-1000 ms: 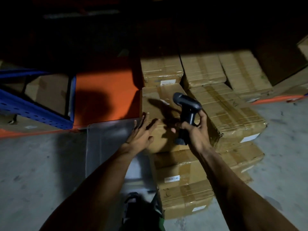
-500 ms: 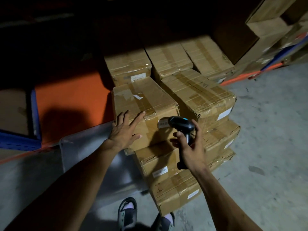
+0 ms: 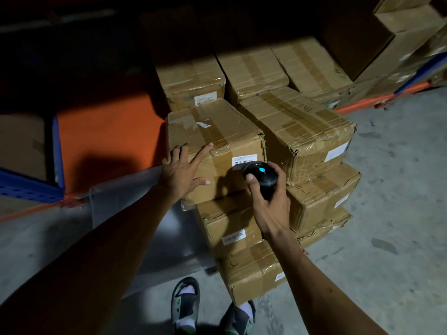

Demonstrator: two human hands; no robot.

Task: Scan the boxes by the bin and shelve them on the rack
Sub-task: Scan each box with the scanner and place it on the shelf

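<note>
Scanner (image 3: 262,176) nearer label (image 3: 244,160), stacked boxes (image 3: 312,141) beside.

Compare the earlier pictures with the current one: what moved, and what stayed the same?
The right hand brought the scanner down to the label on the top box. The left hand slid from the box's side onto its front corner. The scanner stayed gripped; the stack stayed put.

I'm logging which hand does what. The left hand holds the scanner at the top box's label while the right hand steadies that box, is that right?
The hands are swapped. In the head view the right hand grips the scanner, aimed at the label on the top box, while the left hand rests with spread fingers on that box's near left corner, steadying it.
</note>
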